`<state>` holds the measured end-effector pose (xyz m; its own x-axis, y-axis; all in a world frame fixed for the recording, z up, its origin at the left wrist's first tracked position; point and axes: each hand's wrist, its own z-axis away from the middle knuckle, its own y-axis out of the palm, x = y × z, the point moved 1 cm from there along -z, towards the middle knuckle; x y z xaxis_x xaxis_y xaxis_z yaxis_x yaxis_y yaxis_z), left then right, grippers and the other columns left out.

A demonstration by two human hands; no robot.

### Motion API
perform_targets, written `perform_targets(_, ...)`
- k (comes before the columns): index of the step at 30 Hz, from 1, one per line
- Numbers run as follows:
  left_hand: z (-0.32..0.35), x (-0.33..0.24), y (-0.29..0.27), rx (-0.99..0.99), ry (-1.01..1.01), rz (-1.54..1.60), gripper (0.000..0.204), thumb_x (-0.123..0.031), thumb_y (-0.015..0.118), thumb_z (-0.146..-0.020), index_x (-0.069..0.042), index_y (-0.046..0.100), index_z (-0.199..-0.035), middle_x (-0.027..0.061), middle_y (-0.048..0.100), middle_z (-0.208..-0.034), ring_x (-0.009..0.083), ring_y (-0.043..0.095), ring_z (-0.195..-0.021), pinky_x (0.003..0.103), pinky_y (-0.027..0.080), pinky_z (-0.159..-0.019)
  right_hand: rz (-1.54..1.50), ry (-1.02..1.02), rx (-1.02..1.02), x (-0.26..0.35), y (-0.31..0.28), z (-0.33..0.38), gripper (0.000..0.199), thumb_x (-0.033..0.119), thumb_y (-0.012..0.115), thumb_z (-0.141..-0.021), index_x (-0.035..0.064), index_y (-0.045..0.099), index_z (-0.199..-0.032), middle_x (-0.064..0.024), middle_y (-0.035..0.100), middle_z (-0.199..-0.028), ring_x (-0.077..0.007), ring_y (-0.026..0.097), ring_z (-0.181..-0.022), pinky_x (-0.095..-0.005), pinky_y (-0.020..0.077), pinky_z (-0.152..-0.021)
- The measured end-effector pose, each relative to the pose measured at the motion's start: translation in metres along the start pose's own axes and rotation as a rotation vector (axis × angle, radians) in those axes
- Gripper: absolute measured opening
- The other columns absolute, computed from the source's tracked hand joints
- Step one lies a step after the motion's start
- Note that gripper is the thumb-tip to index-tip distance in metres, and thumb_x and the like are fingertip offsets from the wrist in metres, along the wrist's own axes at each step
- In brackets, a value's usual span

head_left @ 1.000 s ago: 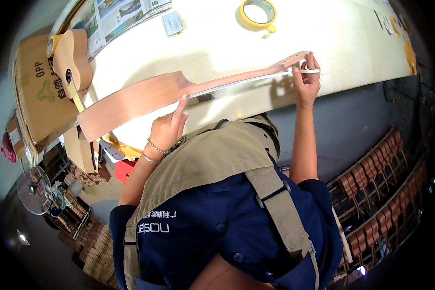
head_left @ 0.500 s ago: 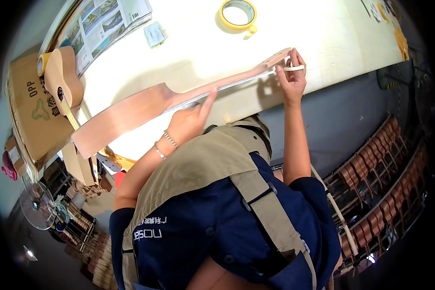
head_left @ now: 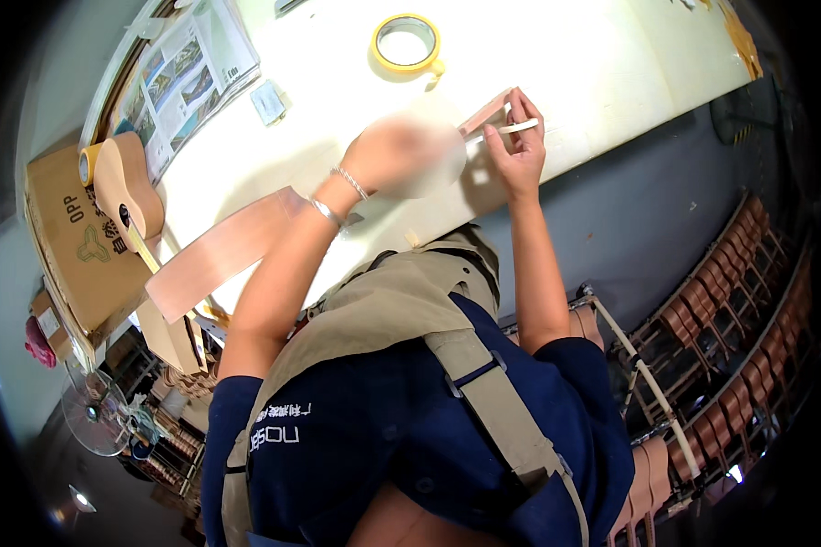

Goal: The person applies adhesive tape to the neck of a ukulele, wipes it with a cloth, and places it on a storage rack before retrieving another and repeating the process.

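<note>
An unfinished ukulele lies on its side across the bench, its pale brown body (head_left: 223,246) at the left and its headstock (head_left: 488,111) at the upper right. My right hand (head_left: 518,150) is closed at the headstock's end, with a slim white piece (head_left: 522,126) between thumb and fingers; its exact kind is unclear. My left hand (head_left: 397,155), with bracelets at the wrist, is over the neck. A blur covers its fingers and hides most of the neck.
A yellow tape roll (head_left: 406,43) lies on the white bench (head_left: 602,82). Newspaper (head_left: 187,77), a small pale blue packet (head_left: 268,102), another ukulele (head_left: 129,187) and a cardboard box (head_left: 77,246) are at the left. Racks of brown bodies (head_left: 730,264) stand right, below the bench edge.
My left hand has moved up and right, from beside the neck to over it. My right hand keeps its hold on the slim white piece. The view has shifted slightly.
</note>
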<state>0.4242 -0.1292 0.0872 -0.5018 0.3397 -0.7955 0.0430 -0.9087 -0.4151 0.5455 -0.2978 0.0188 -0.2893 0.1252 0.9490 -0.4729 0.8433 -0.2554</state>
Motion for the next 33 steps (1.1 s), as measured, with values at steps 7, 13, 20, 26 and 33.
perform_targets(7,-0.032,0.007,-0.007,0.288,-0.311,0.428,0.039,-0.015,0.076,-0.069,0.003,0.068,-0.102,0.0103,0.068,-0.088,0.0129,0.061,-0.079,0.024,0.047,-0.076,0.11,-0.042,-0.162,0.015,0.002,0.004,0.057,0.004,0.071,-0.076,0.0077,0.053,-0.129,-0.0086,0.044,-0.124,-0.0183,0.051,-0.104,-0.03,0.0449,-0.09)
perform_targets(13,-0.033,0.016,0.002,0.261,-0.345,0.456,0.037,-0.013,0.075,-0.07,0.003,0.068,-0.103,0.0092,0.068,-0.084,0.0122,0.062,-0.075,0.024,0.049,-0.074,-0.601,0.678,-0.534,0.021,0.02,0.072,0.053,0.002,0.07,-0.08,0.0063,0.052,-0.129,-0.006,0.051,-0.116,-0.0074,0.052,-0.088,-0.0214,0.0476,-0.07)
perform_targets(20,0.008,0.011,-0.004,-0.029,-0.116,-0.107,0.065,-0.029,0.08,-0.064,-0.005,0.059,-0.12,0.017,0.066,-0.1,0.0203,0.064,-0.086,0.03,0.048,-0.08,0.438,0.326,-0.162,0.01,-0.104,0.029,0.033,0.018,0.075,-0.073,0.0058,0.068,-0.103,-0.0091,0.059,-0.116,-0.0195,0.056,-0.086,-0.0277,0.0463,-0.074)
perform_targets(26,0.087,0.021,-0.025,-0.112,0.041,-0.855,0.04,-0.023,0.074,-0.072,-0.005,0.061,-0.104,0.0168,0.064,-0.09,0.0276,0.063,-0.076,0.035,0.049,-0.068,1.01,-0.022,0.136,0.046,-0.07,-0.033,0.058,0.031,0.081,-0.061,0.0174,0.062,-0.115,-0.011,0.05,-0.13,-0.0305,0.048,-0.111,-0.0438,0.0384,-0.091)
perform_targets(33,0.087,0.078,-0.074,0.163,-0.125,-0.112,0.041,-0.024,0.076,-0.073,-0.002,0.062,-0.104,0.0076,0.067,-0.084,0.0146,0.06,-0.076,0.027,0.048,-0.071,0.602,-0.511,0.57,0.036,0.033,0.016,0.07,0.026,0.081,-0.057,0.0221,0.054,-0.121,-0.005,0.054,-0.11,-0.0251,0.049,-0.106,-0.0448,0.0345,-0.096)
